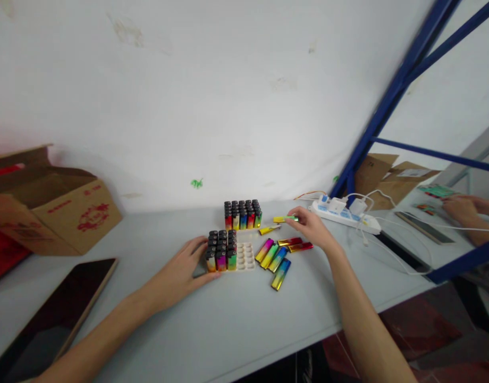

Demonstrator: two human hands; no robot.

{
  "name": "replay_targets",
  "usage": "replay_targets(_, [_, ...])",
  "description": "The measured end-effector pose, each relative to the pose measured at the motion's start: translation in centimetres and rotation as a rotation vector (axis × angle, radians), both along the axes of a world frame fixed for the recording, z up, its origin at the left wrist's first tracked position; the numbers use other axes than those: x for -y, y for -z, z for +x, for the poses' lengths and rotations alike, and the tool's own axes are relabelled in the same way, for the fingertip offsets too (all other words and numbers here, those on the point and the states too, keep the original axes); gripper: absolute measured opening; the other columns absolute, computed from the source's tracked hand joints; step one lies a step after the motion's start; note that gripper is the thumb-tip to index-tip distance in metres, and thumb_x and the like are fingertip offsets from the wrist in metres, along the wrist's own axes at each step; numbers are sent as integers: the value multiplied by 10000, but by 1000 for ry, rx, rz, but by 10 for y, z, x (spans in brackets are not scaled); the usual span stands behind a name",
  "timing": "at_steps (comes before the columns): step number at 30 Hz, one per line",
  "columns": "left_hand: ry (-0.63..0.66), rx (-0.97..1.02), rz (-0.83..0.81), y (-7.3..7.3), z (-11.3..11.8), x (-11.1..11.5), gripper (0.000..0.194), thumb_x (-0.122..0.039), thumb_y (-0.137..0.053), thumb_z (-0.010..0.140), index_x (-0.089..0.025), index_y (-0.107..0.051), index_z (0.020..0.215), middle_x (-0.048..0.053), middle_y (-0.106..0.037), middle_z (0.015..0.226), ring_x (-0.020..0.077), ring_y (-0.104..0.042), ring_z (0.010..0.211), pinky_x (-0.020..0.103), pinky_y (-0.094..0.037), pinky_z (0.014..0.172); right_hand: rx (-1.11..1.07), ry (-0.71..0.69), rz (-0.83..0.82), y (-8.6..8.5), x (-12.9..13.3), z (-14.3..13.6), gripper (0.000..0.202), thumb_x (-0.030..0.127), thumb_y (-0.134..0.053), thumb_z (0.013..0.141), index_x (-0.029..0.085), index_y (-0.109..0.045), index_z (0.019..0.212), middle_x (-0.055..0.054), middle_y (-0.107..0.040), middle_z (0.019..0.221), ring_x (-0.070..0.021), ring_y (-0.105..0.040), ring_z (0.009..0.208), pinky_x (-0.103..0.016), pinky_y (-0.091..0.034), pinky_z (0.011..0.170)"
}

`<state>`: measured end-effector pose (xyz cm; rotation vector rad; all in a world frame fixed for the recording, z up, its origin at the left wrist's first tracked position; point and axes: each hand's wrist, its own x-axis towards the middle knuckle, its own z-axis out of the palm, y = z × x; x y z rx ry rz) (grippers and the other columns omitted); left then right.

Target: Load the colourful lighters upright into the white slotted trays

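Observation:
My left hand spans the left side of a white lighter tray, thumb at the front and fingers behind. Black-topped lighters stand upright in the tray's left part; bare round sockets show on its right. Between the fingertips of my right hand is a yellow-green lighter, lying roughly level above the table. Just below it rests a yellow lighter. Several shiny coloured lighters lie loose between my hands. Behind the tray stands a full block of upright lighters.
An open cardboard box and a dark tablet-like slab are on the left. A power strip with white cables lies at the right, by a blue metal frame. Another person's hand shows beyond it.

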<state>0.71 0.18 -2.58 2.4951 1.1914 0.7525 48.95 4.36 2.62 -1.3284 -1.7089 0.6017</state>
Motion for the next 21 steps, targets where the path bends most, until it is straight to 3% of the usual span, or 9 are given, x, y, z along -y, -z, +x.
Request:
replay_targets(8, [31, 2, -55, -13, -8, -2, 805, -810, -896, 1119, -284, -819, 1723, 187, -785, 1848, 521, -807, 1654, 694, -663, 1445, -424, -52, -94, -7, 5, -58, 799, 1027, -966, 828, 267, -820, 1025, 0, -705, 863, -226, -641, 828, -364, -576, 772])
replay_targets(11, [42, 15, -50, -16, -10, -2, 777, -738, -960, 1082, -342, -812, 1734, 164, -815, 1814, 502, -836, 1621, 696, -691, 1419, -537, -155, -189, -7, 13, -79, 857, 1104, -930, 831, 288, -739, 1005, -18, -743, 929, -242, -707, 875, -388, -656, 828])
replay_targets(14, [50, 21, -66, -14, -14, -3, 780, -707, -965, 1082, -308, -808, 1734, 175, -824, 1807, 512, -814, 1655, 709, -670, 1437, -599, -282, -307, -6, 21, -93, 856, 1099, -932, 866, 311, -659, 1056, -8, -763, 918, -236, -731, 813, -408, -689, 829])
replay_targets(17, [57, 13, -93, -13, -18, -4, 814, -713, -973, 1071, -297, -800, 1749, 187, -806, 1835, 524, -791, 1684, 713, -643, 1463, -604, -333, -335, -3, 24, -101, 831, 1089, -902, 921, 330, -612, 1092, 68, -633, 800, -194, -584, 664, -358, -612, 695])
replay_targets(19, [63, -5, -114, -14, -19, -4, 835, -729, -995, 1045, -340, -798, 1756, 176, -784, 1864, 522, -771, 1709, 709, -626, 1481, -522, -293, -266, -1, 23, -105, 821, 1098, -861, 949, 330, -582, 1025, 91, -530, 770, -174, -455, 639, -315, -485, 615])
replay_targets(21, [74, -24, -140, -17, -18, -3, 874, -739, -1024, 1012, -348, -795, 1759, 179, -760, 1891, 524, -751, 1731, 711, -605, 1498, -368, -211, -142, 1, 23, -109, 805, 1089, -796, 998, 321, -564, 930, 73, -505, 769, -182, -432, 685, -320, -420, 631])
